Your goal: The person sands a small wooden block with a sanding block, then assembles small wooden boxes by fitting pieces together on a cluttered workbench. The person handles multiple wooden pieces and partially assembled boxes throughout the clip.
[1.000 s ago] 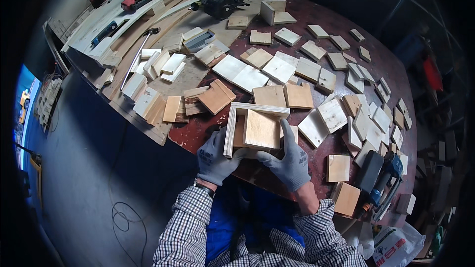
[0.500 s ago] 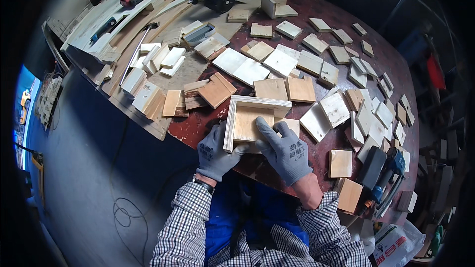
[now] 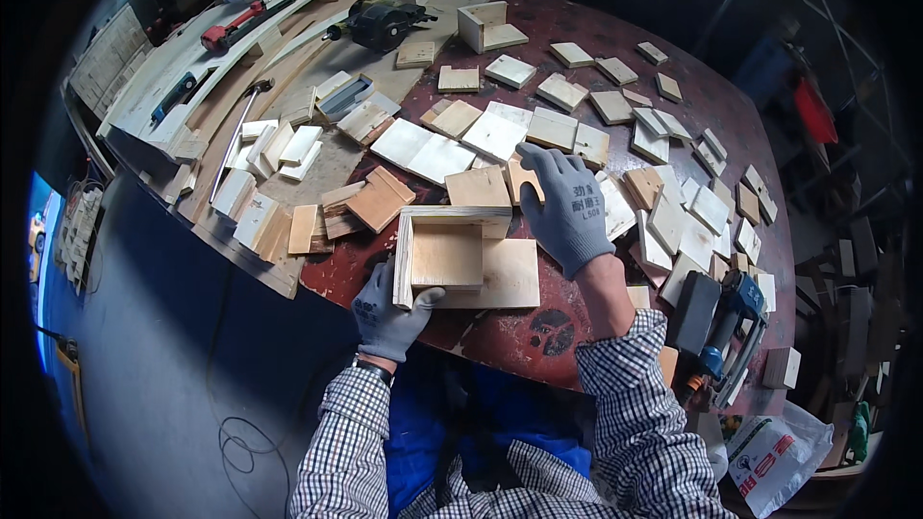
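My left hand [image 3: 389, 319], in a grey work glove, grips the lower left corner of a small wooden frame [image 3: 404, 255]. The frame has two plywood sides meeting in a corner, with a pale wooden block [image 3: 447, 258] set inside it. A flat light board [image 3: 512, 274] lies under the frame and sticks out to its right. My right hand [image 3: 567, 207], gloved alike, is farther off to the right. Its fingers close over the edge of a small wooden block [image 3: 519, 180] among the loose pieces; the glove hides part of that block.
Several loose wood pieces [image 3: 495, 135] cover the dark red tabletop [image 3: 461, 332]. A blue and black nail gun [image 3: 726, 332] lies at the right edge. At the far left are a hammer [image 3: 258, 86], a red tool [image 3: 231, 27] and a black power tool [image 3: 380, 21].
My right hand has left the frame and moved out to a loose wooden block. The left hand keeps hold of the frame. The whole view has shifted a little.
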The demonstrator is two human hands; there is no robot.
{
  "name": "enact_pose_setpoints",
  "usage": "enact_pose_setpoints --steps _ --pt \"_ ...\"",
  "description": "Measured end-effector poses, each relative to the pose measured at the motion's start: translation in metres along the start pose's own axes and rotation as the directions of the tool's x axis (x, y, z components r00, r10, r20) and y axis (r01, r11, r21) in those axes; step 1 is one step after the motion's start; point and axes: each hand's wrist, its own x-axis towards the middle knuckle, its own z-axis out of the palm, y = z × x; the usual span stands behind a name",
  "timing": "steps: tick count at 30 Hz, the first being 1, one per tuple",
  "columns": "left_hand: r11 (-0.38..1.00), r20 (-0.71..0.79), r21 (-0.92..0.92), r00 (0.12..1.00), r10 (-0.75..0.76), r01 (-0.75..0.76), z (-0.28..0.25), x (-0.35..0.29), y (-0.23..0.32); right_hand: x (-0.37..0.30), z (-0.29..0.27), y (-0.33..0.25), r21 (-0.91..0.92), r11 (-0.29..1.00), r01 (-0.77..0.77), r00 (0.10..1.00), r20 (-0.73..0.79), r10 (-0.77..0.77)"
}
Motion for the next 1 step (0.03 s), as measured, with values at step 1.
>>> enact_pose_setpoints --steps 1 --pt "1.0 0.008 0.029 1.0 0.011 -0.011 0.0011 -0.0028 -0.0055 0.0138 0.0103 0.0097 -0.146 0.988 0.052 0.976 0.218 -0.019"
